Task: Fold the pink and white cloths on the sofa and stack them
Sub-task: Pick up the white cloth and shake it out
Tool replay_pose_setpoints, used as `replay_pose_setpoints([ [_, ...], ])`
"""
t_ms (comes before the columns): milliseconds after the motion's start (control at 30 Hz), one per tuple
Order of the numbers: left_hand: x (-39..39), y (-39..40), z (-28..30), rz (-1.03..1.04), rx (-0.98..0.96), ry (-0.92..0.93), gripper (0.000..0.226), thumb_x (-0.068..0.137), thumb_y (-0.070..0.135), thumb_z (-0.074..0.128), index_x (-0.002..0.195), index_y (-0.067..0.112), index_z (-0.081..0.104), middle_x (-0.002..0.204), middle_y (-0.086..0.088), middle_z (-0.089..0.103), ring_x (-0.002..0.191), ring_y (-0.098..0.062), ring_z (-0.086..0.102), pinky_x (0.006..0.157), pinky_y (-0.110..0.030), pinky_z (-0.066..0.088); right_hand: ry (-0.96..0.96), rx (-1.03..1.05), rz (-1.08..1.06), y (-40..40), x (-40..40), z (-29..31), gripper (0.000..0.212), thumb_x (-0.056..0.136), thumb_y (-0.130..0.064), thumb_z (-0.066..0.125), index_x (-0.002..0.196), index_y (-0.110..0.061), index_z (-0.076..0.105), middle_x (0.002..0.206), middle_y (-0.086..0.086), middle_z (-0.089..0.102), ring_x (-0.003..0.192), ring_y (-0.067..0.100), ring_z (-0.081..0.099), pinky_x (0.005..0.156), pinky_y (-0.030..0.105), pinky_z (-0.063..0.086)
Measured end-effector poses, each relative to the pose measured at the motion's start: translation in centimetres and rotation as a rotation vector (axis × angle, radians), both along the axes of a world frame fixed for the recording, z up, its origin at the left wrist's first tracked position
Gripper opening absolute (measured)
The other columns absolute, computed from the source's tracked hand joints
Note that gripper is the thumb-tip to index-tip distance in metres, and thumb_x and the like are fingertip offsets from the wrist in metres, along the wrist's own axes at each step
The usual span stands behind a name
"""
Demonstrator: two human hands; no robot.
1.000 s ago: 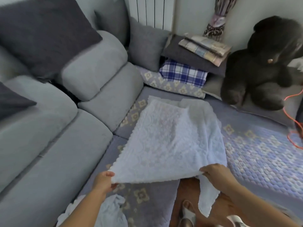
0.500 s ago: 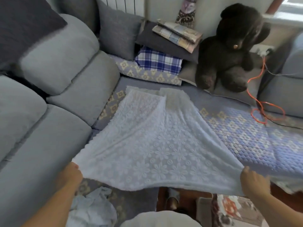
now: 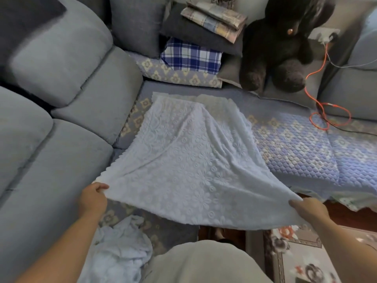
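White lace with a raised flower pattern fills the middle of your view: the white cloth (image 3: pixel 189 160) lies spread over the sofa (image 3: pixel 61 139) seat, its far edge resting on the patterned seat cover (image 3: pixel 295 144) and its near edge lifted clear of it. Your left hand (image 3: pixel 92 198) pinches the near left corner, thumb on top and fingers curled under the scalloped hem. Your right hand (image 3: pixel 310 208) grips the near right corner the same way, so the near hem sags in a shallow curve between your two hands. Near your left forearm, a second pale cloth (image 3: pixel 120 250) sits crumpled in a heap on the seat, apart from the one you hold. At the far side, a blue checked cushion (image 3: pixel 190 56) lies under a dark grey cushion (image 3: pixel 195 33), with folded plaid fabric (image 3: pixel 216 17) on top. Just right of that stack sits a dark plush bear (image 3: pixel 285 43), and an orange cable (image 3: pixel 324 111) loops across the seat to the right.
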State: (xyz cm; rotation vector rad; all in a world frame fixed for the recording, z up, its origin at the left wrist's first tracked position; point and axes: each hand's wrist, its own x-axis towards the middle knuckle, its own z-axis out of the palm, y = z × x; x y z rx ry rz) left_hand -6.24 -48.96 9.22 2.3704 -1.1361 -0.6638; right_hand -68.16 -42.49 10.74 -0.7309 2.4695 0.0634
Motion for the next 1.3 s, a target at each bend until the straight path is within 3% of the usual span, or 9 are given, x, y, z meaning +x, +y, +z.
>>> replay_pose_setpoints([
  [133,0.5,0.0,0.7,0.017,-0.043,-0.018,0.04,0.091,-0.013,0.041,0.089,0.012,0.072,0.105,-0.021,0.07,0.076,-0.031,0.054,0.068,-0.032,0.04,-0.341,-0.129,-0.357,1.1,0.0,-0.8,0.036,0.089,-0.018,0.075,0.107,0.011,0.062,0.095,0.023,0.065,0.079,0.036,0.063,0.067,0.043,0.06],
  [267,0.1,0.0,1.0,-0.012,-0.041,0.021,0.045,0.086,-0.017,0.039,0.092,0.012,0.073,0.111,-0.021,0.07,0.078,-0.031,0.055,0.071,-0.034,0.044,-0.53,-0.257,-0.75,2.9,0.4,-1.0,0.011,0.096,-0.004,0.063,0.1,0.002,0.056,0.083,0.019,0.057,0.068,0.027,0.056,0.035,0.03,0.052],
  [500,-4.3,0.4,2.6,0.004,-0.181,0.139,0.037,0.095,-0.011,0.039,0.098,0.005,0.073,0.11,-0.016,0.07,0.099,-0.036,0.063,0.084,-0.035,0.047,-0.74,-0.438,-1.225,3.5,3.7,-0.2,0.038,0.098,-0.019,0.061,0.134,-0.009,0.056,0.105,0.007,0.065,0.077,0.026,0.062,0.065,0.034,0.049],
  [667,-11.8,1.3,6.6,0.016,-0.408,0.296,0.025,0.103,0.005,0.047,0.115,0.015,0.067,0.11,0.0,0.068,0.099,-0.019,0.062,0.086,-0.032,0.048,-0.453,-0.94,-0.814,-1.5,15.5,4.1,0.027,0.09,-0.017,0.066,0.116,-0.01,0.066,0.087,0.001,0.064,0.084,0.028,0.066,0.067,0.034,0.051],
  [833,-17.1,0.9,7.2,0.163,-0.251,0.64,0.017,0.098,0.011,0.06,0.115,0.013,0.056,0.102,-0.001,0.066,0.079,-0.012,0.064,0.059,-0.019,0.046,-0.768,-0.885,-0.258,-6.3,27.8,8.7,0.019,0.093,-0.009,0.066,0.108,-0.021,0.068,0.095,-0.004,0.067,0.091,0.016,0.064,0.085,0.033,0.054],
  [1000,-19.5,1.0,6.0,0.205,-0.11,1.037,0.011,0.094,0.001,0.06,0.094,0.008,0.069,0.096,-0.022,0.073,0.086,-0.03,0.071,0.067,-0.032,0.056,-0.882,-0.75,0.139,-6.0,33.7,7.3,0.04,0.089,-0.008,0.066,0.092,-0.047,0.075,0.105,-0.002,0.073,0.101,0.016,0.069,0.092,0.038,0.057],
  [1067,-19.4,1.4,5.9,0.232,-0.136,1.042,0.016,0.093,-0.001,0.059,0.093,0.008,0.072,0.096,-0.02,0.075,0.09,-0.031,0.072,0.072,-0.035,0.057,-0.873,-0.74,0.195,-5.3,34.2,6.6,0.041,0.09,-0.011,0.069,0.084,-0.051,0.075,0.109,-0.003,0.069,0.103,0.014,0.067,0.092,0.035,0.056],
  [1167,-19.1,2.1,6.3,0.231,-0.167,1.052,0.019,0.095,0.002,0.061,0.104,0.009,0.076,0.1,-0.012,0.077,0.096,-0.026,0.074,0.083,-0.037,0.06,-0.902,-0.716,0.172,-5.2,33.9,6.2,0.022,0.093,-0.011,0.067,0.106,-0.024,0.078,0.115,-0.004,0.065,0.107,0.013,0.064,0.094,0.029,0.054],
  [1300,-19.0,2.4,6.9,0.386,-0.258,1.059,0.018,0.093,0.005,0.067,0.109,0.013,0.067,0.098,-0.009,0.076,0.089,-0.023,0.075,0.076,-0.032,0.062,-0.958,-0.732,0.029,-5.2,33.6,6.1,0.024,0.095,-0.008,0.063,0.116,-0.017,0.071,0.108,0.002,0.072,0.101,0.016,0.069,0.09,0.032,0.057],
])
